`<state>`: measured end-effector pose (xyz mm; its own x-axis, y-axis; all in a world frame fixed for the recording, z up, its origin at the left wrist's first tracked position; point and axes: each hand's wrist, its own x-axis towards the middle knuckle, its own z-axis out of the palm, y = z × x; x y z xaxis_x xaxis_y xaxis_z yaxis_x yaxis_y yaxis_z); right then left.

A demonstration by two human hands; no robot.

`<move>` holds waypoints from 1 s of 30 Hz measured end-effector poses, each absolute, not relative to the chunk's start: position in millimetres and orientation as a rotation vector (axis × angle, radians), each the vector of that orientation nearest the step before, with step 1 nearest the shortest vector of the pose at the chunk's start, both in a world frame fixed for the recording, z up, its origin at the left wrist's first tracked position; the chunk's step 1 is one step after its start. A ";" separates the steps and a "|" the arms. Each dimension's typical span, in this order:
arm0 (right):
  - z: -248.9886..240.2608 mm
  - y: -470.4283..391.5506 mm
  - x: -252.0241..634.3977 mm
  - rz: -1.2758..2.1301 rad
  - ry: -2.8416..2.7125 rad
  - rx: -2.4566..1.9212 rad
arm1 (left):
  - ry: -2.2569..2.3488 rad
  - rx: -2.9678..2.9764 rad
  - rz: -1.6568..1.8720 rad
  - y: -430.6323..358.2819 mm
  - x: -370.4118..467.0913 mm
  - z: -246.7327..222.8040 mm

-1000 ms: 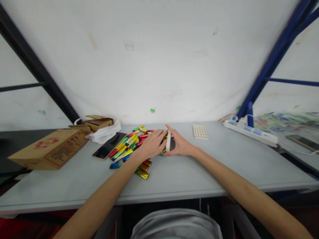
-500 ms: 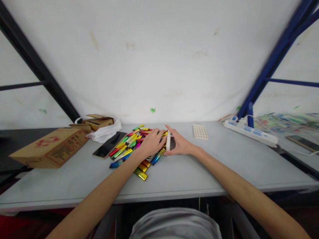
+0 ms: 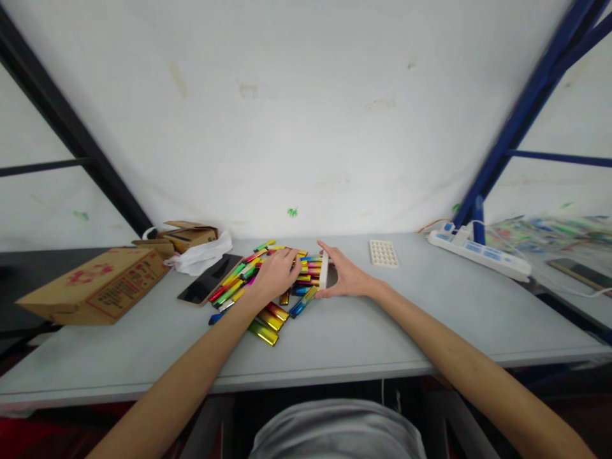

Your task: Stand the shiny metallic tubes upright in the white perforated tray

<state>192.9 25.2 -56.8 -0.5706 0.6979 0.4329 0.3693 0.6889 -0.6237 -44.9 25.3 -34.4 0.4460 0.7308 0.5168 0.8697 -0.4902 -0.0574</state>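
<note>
My right hand grips a white tray stood up on its edge, with thumb and fingers at its two ends. Several shiny coloured lighters lie side by side against the tray's left face, their ends toward it. To the left, my left hand rests over the heap of loose lighters, palm down with fingers reaching forward and slightly bent. Nothing shows in its fingers, though the fingertips are partly hidden. Yellow and red lighters lie just below my left wrist.
A second white tray with rows of holes lies flat to the right. Left of the heap are a dark phone, a white plastic bag and a cardboard box. A power strip sits at the far right.
My left hand has moved left from beside the tray onto the heap, uncovering the lighters at the tray's face. My right hand and the tray have stayed in place.
</note>
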 end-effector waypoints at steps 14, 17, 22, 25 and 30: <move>-56.7 25.9 184.1 0.622 -2.203 -0.784 | -1.213 -2.559 -0.729 20.1 -24.5 -30.9; -58.0 26.7 183.6 0.619 -2.206 -0.776 | -1.171 -2.664 -0.630 22.4 -16.0 -38.9; -58.6 26.8 183.1 0.602 -2.215 -0.793 | -1.279 -2.612 -0.580 28.5 -20.9 -44.3; -57.7 25.9 182.4 0.611 -2.204 -0.822 | -1.271 -2.576 -0.585 32.6 -28.0 -44.3; -55.9 23.7 182.5 0.627 -2.188 -0.858 | -1.315 -2.499 -0.585 40.0 -36.7 -45.3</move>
<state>182.5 23.7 -55.9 -0.5401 0.7259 0.4259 0.3902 0.6644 -0.6374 -36.7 40.0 -45.3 0.5101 0.7255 0.4619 0.8289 -0.5581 -0.0388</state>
